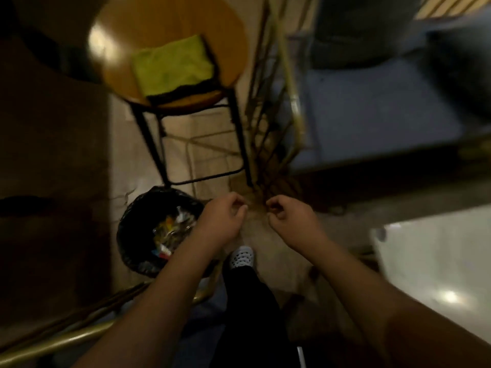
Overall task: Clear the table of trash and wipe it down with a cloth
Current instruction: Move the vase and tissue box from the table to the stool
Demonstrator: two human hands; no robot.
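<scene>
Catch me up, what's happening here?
A person stands over a black-lined trash bin on the floor, which already holds colourful trash. Both hands are out in front with fingers loosely curled, and nothing shows in either: the left hand is by the bin's rim, the right hand beside it. The green cloth lies untouched on the round wooden table, so wiping is not yet begun. The frame is blurred.
</scene>
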